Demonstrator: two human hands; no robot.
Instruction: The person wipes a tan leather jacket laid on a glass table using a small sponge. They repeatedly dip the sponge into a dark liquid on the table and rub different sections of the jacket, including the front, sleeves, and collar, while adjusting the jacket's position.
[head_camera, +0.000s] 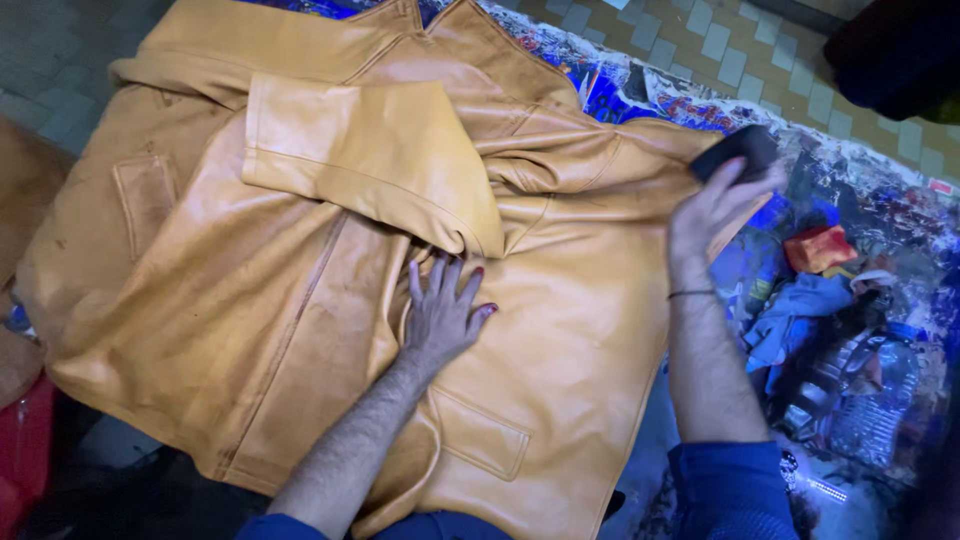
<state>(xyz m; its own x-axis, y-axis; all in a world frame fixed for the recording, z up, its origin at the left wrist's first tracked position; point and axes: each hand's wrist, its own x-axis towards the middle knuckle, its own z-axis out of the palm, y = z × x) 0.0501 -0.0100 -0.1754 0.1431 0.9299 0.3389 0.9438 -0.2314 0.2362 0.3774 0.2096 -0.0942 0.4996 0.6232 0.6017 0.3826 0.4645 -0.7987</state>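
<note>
While spread across the cluttered table, tan leather jacket with one sleeve folded over the chest. Left hand flat, fingers splayed, pressing the front. Right hand clamped on a dark sponge at the jacket's edge. Rags heaped just beside, red cloth on top.

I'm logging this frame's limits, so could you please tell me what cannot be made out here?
- Head view: dark sponge-like block, partly covered by the right hand; its full shape is hidden.
- Tan leather jacket: bottom hem cut off by the frame edge.
- Left hand: palm hidden, pressed flat on the jacket.
</note>
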